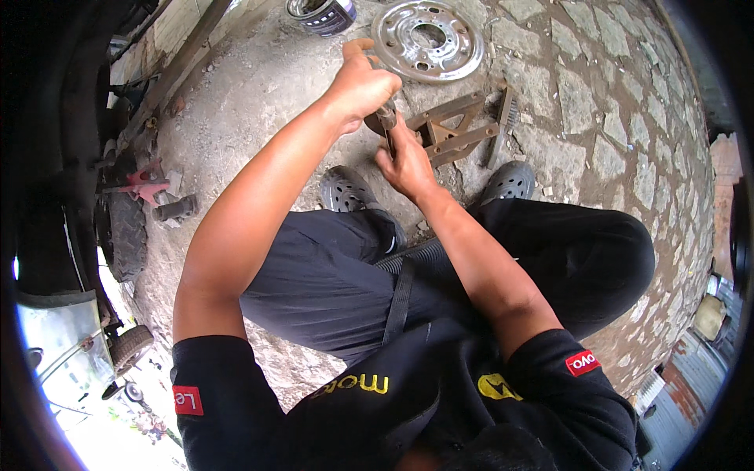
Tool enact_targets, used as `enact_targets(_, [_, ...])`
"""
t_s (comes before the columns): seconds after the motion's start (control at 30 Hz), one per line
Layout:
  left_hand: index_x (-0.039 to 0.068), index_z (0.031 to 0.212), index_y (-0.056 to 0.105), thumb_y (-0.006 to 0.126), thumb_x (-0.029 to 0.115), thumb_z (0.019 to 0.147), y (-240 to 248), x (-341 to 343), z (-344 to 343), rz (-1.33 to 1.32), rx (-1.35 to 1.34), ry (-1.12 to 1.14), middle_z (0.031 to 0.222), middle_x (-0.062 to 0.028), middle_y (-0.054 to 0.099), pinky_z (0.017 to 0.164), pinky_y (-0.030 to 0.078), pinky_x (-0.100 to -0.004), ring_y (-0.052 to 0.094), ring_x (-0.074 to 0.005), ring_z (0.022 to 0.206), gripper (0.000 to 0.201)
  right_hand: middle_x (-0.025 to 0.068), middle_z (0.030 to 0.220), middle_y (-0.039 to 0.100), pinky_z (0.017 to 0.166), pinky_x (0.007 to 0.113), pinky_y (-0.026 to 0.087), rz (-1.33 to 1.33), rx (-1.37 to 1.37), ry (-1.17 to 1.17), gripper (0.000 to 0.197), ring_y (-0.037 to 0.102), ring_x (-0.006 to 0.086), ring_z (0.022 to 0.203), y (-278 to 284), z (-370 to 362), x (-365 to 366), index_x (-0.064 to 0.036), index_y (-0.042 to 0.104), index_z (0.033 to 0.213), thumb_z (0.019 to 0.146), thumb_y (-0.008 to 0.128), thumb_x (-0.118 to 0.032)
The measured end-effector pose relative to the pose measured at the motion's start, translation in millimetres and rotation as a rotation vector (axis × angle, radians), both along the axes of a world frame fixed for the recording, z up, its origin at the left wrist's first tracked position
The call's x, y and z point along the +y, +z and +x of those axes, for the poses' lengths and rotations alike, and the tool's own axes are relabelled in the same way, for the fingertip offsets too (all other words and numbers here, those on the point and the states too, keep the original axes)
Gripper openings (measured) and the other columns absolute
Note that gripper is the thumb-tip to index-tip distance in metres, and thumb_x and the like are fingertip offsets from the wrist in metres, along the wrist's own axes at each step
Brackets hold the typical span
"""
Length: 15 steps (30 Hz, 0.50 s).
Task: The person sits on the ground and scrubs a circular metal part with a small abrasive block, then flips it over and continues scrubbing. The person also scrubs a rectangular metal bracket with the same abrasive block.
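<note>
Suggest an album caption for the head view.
Bare left hand and right hand hold a dull brownish metal piece near a round silver metal wheel.

This looks like an open-air vehicle workshop: a steel wheel rim (455, 49), a wire brush (503, 125) and a can (327, 19) rest on rough ground (577, 106) (partly stone-paved), with a treaded tyre (127, 228) at the left.

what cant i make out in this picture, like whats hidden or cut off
Head view:
- Metal piece: full shape unclear; the left hand and right hand cover parts of it.
- Tin: far side cut off by the top edge.
- Rusty frame: left end hidden behind the right hand.
- Right shoe: heel covered by the trouser leg.
</note>
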<state>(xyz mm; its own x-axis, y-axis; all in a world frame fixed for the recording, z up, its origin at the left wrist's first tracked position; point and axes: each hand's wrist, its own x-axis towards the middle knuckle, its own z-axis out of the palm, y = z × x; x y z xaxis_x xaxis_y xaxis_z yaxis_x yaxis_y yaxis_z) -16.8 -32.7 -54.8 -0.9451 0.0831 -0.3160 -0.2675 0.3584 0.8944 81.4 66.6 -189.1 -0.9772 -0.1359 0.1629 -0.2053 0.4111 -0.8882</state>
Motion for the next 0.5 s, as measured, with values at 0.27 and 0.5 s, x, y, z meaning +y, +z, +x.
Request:
enact_targets(0.27, [0.000,0.151,0.021,0.063,-0.002,0.075,-5.1,8.7,-6.9,-0.057,0.008,-0.020,0.142,-0.0253,0.041,0.092,0.050,-0.0383,0.055,-0.0307,0.117,0.087,0.0262,0.162,0.023,0.101,0.052,0.049,0.221,-0.166,-0.033,0.085,0.051,0.0488,0.128,-20.0,-7.3,6.7,-0.0019,0.017,0.157,0.084,0.061,-0.002])
enact_targets(0.5, [-0.001,0.150,0.022,0.063,-0.001,0.076,-9.3,4.6,-9.0,-0.094,0.027,-0.061,0.132,-0.0233,0.045,0.080,0.054,-0.0371,0.060,-0.0270,0.103,0.085,0.0295,0.160,0.025,0.106,0.053,0.044,0.162,-0.232,-0.006,0.067,0.047,0.0504,0.130,0.6,-8.9,-4.6,0.0049,0.032,0.145,0.083,0.056,0.000])
